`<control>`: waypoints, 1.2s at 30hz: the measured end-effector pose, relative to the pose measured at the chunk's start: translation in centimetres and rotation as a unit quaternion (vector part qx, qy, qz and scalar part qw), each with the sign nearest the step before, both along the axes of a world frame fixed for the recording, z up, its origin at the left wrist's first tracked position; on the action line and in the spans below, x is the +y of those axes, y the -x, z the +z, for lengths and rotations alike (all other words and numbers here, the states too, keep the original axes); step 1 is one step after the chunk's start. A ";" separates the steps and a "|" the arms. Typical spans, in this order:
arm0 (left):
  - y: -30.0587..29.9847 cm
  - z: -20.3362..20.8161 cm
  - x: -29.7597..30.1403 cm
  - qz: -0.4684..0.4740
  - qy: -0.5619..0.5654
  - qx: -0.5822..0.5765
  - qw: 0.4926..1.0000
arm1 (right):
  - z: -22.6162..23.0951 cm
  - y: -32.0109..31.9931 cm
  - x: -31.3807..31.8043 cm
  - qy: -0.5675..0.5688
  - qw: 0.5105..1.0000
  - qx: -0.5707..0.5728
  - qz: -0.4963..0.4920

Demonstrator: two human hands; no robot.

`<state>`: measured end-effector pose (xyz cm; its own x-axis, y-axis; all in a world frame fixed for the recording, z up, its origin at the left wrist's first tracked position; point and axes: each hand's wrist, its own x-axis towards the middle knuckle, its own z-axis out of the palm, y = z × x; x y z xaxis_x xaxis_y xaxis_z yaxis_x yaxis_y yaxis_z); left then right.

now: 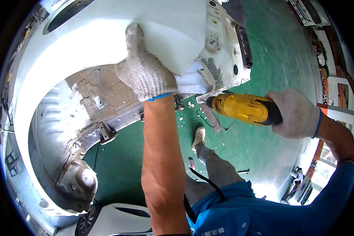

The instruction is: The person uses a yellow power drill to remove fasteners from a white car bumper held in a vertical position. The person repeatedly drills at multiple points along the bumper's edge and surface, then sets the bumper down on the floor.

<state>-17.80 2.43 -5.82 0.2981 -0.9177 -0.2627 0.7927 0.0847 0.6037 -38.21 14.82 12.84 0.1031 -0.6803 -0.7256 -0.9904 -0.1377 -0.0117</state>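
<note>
Yellow housing, firmly claimed! The power tool (242,108) sat right of the white panel (102,39), the right hand (297,114) wrapped round its rear, elbow bent, apparently to aim its nose panel-ward. Straight-armed, the left hand (149,72) lay over the panel's arch rim, perhaps for bracing: one digit stretched upward, others hidden, any pinch impossible to tell.

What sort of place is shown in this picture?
Probably an auto body workshop: there is a partly stripped white metal car body, a yellow-and-black handheld power tool, and a green floor with scattered pale chips.
</note>
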 end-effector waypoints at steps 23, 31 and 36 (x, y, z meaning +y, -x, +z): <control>-0.3 -0.8 0.8 -0.019 -0.029 -0.227 0.973 | 1.1 4.1 7.3 0.050 0.943 -0.109 -0.310; 0.9 1.7 1.9 -0.101 -0.062 -0.057 0.991 | -1.2 7.1 10.9 0.070 0.880 -0.236 -0.405; 0.9 -0.6 2.0 -0.078 -0.028 -0.276 0.958 | -2.8 7.8 11.6 0.048 0.880 -0.226 -0.415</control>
<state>-18.74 4.41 -6.47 0.2661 -0.9514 -0.1549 0.3522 -0.0536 0.9344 -46.01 26.43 10.01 -0.1947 -0.7139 -0.6726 -0.6469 0.6089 -0.4591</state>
